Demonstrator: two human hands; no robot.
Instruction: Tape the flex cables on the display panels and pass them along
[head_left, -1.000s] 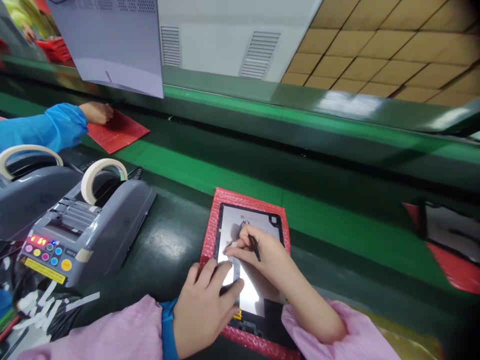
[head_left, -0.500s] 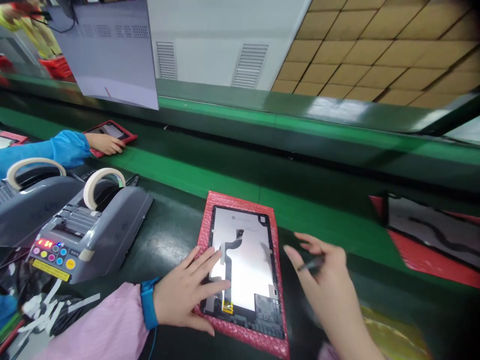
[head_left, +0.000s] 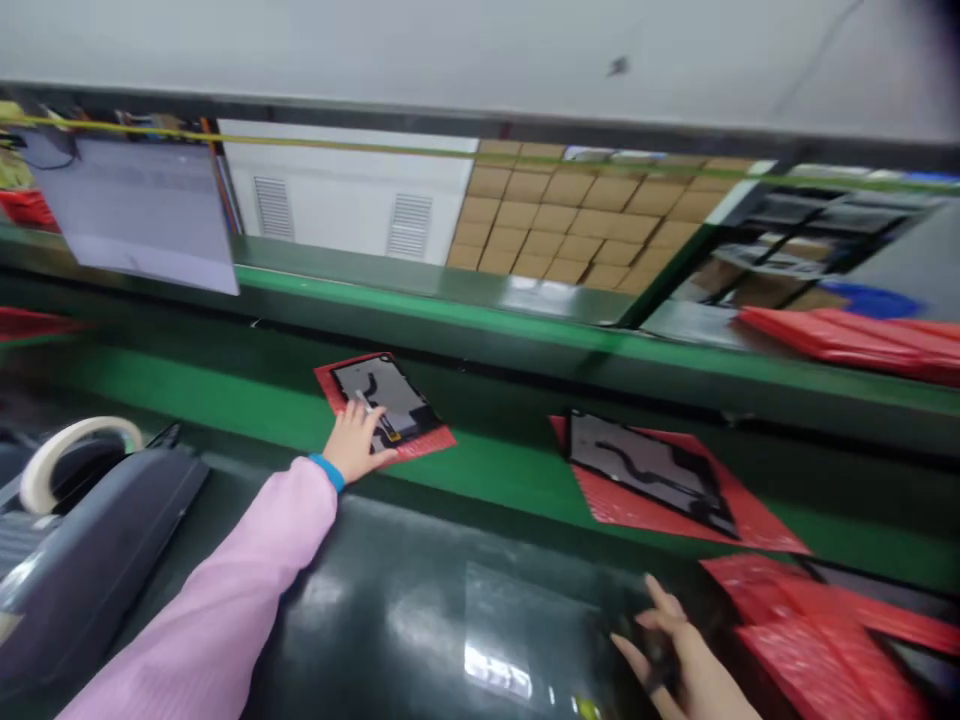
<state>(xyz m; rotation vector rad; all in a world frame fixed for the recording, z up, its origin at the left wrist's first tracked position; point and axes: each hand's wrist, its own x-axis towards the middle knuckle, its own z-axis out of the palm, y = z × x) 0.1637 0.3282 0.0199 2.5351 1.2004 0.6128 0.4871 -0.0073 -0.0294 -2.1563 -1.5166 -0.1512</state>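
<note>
Head camera, with clock directions taken from the middle of its view, shows one person's two bare hands. At eight o'clock the left hand, with one blue band at its wrist, has its fingers spread and lying on one flat panel, grasping nothing. That panel lies tilted on one red sheet over the green belt, just off centre toward half past eight, bearing one dark curved ribbon and one yellow patch. At five o'clock the right hand, blurred, has its fingers partly curled around one dark object, too smeared to identify. A second panel rests on another red sheet at four o'clock; farther out the same way are red wrappings with dark-edged panel parts showing in two places, whether one panel or two I cannot tell. One tape dispenser with one tape roll stands at eight o'clock, two vents at ten and eleven, and stacked cartons at one.
</note>
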